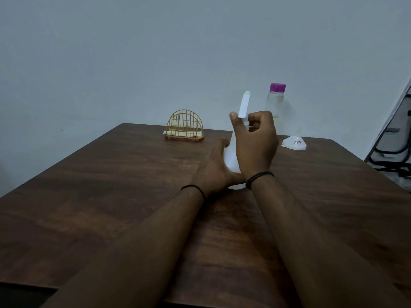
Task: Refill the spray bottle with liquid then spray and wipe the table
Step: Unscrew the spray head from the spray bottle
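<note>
Now the right hand has its fingers curled round the neck of the sprayer, thumb up beside the white head, looks like unscrewing. The left hand wraps the body low down, bracing it on the table mid-centre. Thin plastic, probably light and near empty, so it'll flex if squeezed; the collar is the firm place to grip. Behind stand the bottle, capped purple, and the funnel, mouth down.

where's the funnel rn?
In the head view, the funnel sits upside down on the table at its far right, just right of the purple-capped bottle and beyond the right hand.
</note>
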